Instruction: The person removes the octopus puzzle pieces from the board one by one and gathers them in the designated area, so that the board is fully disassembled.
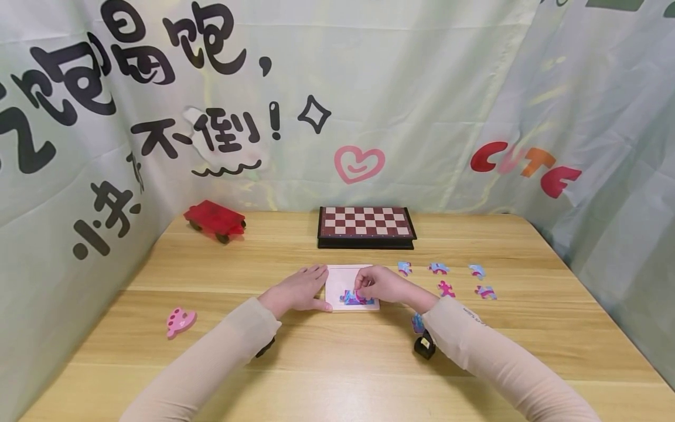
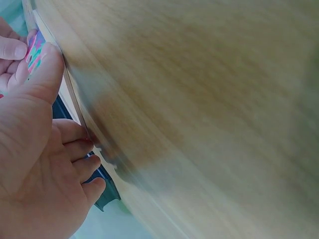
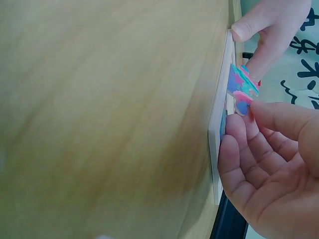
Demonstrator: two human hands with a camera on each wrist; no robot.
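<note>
A pale pink puzzle board (image 1: pixel 337 278) lies flat on the wooden table, and joined jigsaw pieces (image 1: pixel 350 299) in blue, pink and purple sit on its lower right part. Along the board's left edge rests my left hand (image 1: pixel 303 288), fingers extended, with the thumb by the lower left corner. My right hand (image 1: pixel 384 284) is over the board's right side. Between its thumb and fingertips it pinches a pink and blue puzzle piece (image 3: pixel 243 103), close beside the joined pieces. The fingers partly cover the held piece in the head view.
Several loose puzzle pieces (image 1: pixel 438 268) lie right of the board; another piece (image 1: pixel 418 322) is partly hidden by the right sleeve. Behind stands a folded chessboard (image 1: pixel 366 227). A red toy car (image 1: pixel 215 220) is at the back left, a pink toy (image 1: pixel 180 322) at the left.
</note>
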